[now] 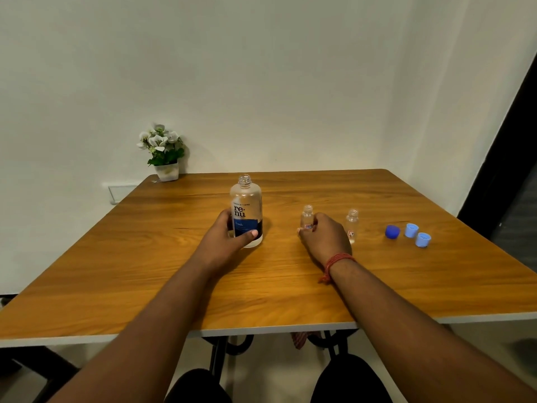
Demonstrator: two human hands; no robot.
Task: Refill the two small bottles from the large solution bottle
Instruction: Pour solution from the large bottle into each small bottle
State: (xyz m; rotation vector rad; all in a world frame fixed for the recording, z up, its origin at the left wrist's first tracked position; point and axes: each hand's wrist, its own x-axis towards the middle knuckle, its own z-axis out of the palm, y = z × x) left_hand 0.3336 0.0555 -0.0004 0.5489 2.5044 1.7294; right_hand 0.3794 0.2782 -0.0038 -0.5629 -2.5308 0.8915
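Head view, seated position: two dark-clad knees at the bottom edge, then the near edge of a wooden table with both bare forearms reaching over it. Red thread band on the right wrist.

Left hand: fingers and thumb wrapped around the lower body of the large solution bottle, thumb across the blue label. Bottle stands upright on the table, uncapped, neck open.

Right hand: fingers curled around the left small bottle, which stands upright and uncapped; its lower part is hidden behind the hand. Right small bottle stands just beside the hand, upright, uncapped, not held.

Right of the bottles, well apart from the hand: one dark blue cap and two light blue caps, grouped close together on the table.

Far left corner of the table: small potted plant with white flowers, against the white wall.
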